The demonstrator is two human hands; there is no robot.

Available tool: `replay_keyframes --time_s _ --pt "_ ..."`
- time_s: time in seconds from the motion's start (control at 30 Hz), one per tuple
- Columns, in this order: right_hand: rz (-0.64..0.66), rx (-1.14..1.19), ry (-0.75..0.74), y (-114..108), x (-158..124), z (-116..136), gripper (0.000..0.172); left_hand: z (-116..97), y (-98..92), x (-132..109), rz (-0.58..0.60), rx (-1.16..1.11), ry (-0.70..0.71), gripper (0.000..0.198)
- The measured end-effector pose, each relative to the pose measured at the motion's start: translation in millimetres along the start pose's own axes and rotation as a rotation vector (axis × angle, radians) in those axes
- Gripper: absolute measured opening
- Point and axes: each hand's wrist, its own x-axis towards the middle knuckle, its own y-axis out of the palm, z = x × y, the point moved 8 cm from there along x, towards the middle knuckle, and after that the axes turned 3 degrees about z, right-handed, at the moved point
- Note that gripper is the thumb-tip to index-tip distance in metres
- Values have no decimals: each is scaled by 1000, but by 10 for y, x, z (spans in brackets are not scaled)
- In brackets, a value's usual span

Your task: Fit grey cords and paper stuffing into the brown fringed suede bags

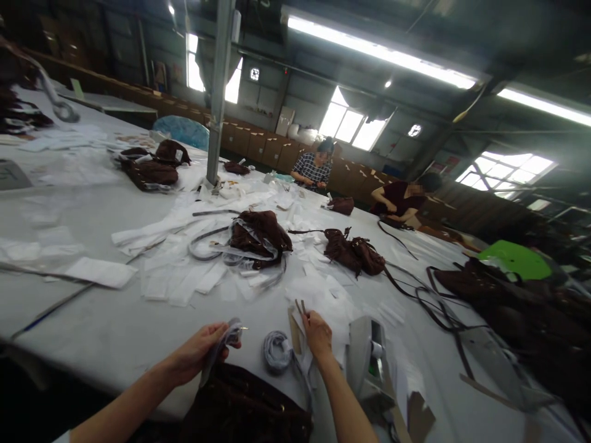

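Note:
My left hand [201,352] is closed around the end of a plastic-wrapped grey strap [234,332], with a small gold-coloured metal piece at its tip. Below it, a dark brown bag [249,406] lies at the table's near edge. My right hand [318,335] is pinched on narrow brownish strips [300,306] that stick up past its fingers; their material cannot be made out. Between the hands sits a coiled, wrapped grey strap [277,352]. Just right of my right forearm stands a grey dispenser-like device [369,351].
White sheets and plastic wrap [170,277] litter the table [152,338]. Brown bags [261,237] lie ahead, and a dark pile of them [521,307] is at right. A metal post [216,98] rises from the table. Two people [314,166] work across it.

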Motion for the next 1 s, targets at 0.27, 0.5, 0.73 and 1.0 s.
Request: replay_keyframes --time_s 0.27,0.5,0.73,1.0 --pt "-270 348 119 -497 65 -57 55 68 -29 105 -3 -78 -54 41" --pt "200 855 -91 -544 -486 1153 40 107 -233 180 -133 -209 -4 36" --pt "146 740 -65 -537 -950 1739 26 38 -179 150 -185 -129 94 35" --pt "49 629 -47 -559 -1018 1774 25 -51 -91 48 -209 -72 189 42"
